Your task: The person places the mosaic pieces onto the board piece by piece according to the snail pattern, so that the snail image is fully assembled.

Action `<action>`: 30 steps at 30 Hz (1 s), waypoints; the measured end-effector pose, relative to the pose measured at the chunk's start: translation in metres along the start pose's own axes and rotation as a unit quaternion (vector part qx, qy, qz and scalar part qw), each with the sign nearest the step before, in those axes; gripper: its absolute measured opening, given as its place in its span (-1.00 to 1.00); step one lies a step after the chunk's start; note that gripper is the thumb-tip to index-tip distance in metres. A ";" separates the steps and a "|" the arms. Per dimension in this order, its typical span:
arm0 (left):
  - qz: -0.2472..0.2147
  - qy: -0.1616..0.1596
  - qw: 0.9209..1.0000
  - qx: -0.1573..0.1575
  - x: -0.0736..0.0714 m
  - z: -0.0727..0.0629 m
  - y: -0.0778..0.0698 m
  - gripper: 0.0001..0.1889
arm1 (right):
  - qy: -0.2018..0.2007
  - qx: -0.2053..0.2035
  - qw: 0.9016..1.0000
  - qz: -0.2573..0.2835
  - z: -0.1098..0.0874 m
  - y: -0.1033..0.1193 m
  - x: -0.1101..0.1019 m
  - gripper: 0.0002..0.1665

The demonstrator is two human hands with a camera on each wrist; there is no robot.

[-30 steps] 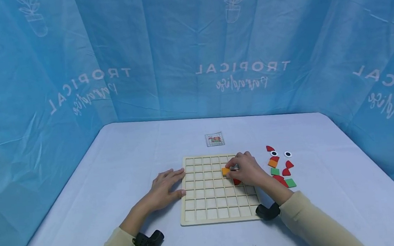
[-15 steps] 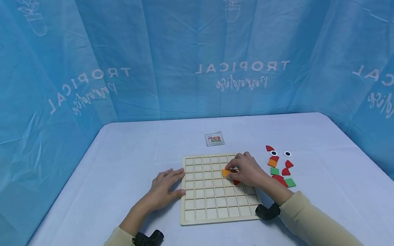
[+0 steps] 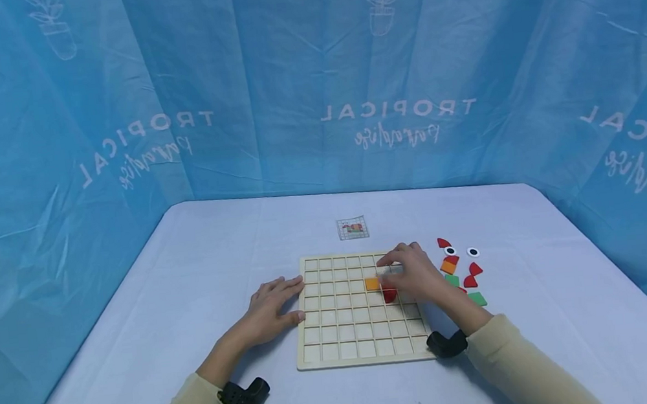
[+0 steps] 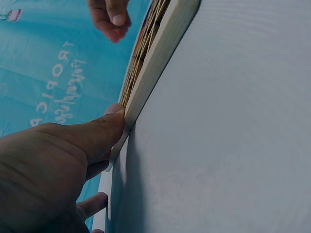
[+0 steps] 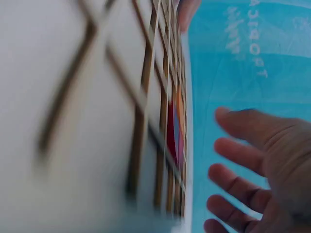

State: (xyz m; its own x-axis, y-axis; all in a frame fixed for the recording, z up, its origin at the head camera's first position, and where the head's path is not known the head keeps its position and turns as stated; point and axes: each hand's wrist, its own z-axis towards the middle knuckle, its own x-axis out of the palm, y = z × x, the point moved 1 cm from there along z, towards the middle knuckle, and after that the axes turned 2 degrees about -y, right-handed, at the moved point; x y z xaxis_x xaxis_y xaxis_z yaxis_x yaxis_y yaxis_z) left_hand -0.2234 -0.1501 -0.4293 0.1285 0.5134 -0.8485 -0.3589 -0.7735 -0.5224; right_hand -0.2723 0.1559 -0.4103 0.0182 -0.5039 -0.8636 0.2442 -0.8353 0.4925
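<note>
A pale wooden grid board lies on the white table. My left hand touches its left edge, and in the left wrist view the thumb rests against the rim with the fingers beyond it. Over the board's right side my right hand hovers, fingers apart, holding nothing; the right wrist view shows the fingers spread in the air. Just left of that hand, an orange square tile sits in a cell. A red tile lies in a cell below the fingers, partly covered by the hand.
Right of the board are loose red, green and orange tiles, among them a green tile and a round eye tile. A small picture card lies behind the board. Blue curtains enclose the table.
My right hand has let go of the orange tile and lifted slightly up and to the right, its fingers parting. The red tile shows more. The left hand stays put.
</note>
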 end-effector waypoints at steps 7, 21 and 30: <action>0.001 -0.002 1.000 0.001 0.000 0.000 0.000 -0.36 | -0.049 0.058 0.997 -0.024 -0.009 -0.040 -0.023 -0.57; -0.006 -0.001 1.000 0.003 0.000 -0.001 0.000 -0.37 | -0.067 0.122 0.988 -0.072 -0.031 -0.092 -0.043 -0.53; 0.000 -0.002 1.000 0.002 -0.001 -0.001 0.000 -0.36 | -0.055 0.104 0.991 -0.060 -0.030 -0.088 -0.039 -0.60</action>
State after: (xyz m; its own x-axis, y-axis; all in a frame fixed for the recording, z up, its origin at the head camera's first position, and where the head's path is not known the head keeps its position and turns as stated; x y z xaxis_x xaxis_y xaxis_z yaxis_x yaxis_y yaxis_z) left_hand -0.2224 -0.1505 -0.4286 0.1251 0.5144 -0.8484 -0.3634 -0.7719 -0.5216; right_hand -0.2650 0.2559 -0.4231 -0.1073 -0.4091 -0.9062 0.0325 -0.9124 0.4080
